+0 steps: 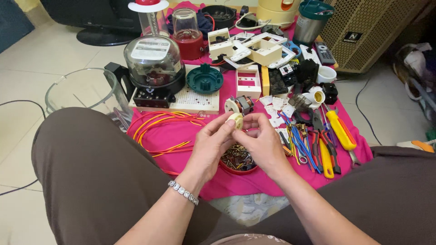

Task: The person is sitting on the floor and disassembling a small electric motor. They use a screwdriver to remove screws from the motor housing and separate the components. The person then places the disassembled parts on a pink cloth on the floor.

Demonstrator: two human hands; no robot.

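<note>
A pink cloth (190, 136) covers the floor, crowded with parts. At its left edge stands a clear glass jug (81, 90), then an electricity meter (154, 68) under a glass dome on a white perforated board (200, 100). Orange and yellow wires (159, 124) loop in front. Screwdrivers and pliers (329, 145) lie at right. A red bowl of screws (238, 161) sits under the hands. The left hand (211, 145) and right hand (261, 140) meet, fingertips pinched on a small cream round fitting (236, 120) held above the bowl.
</note>
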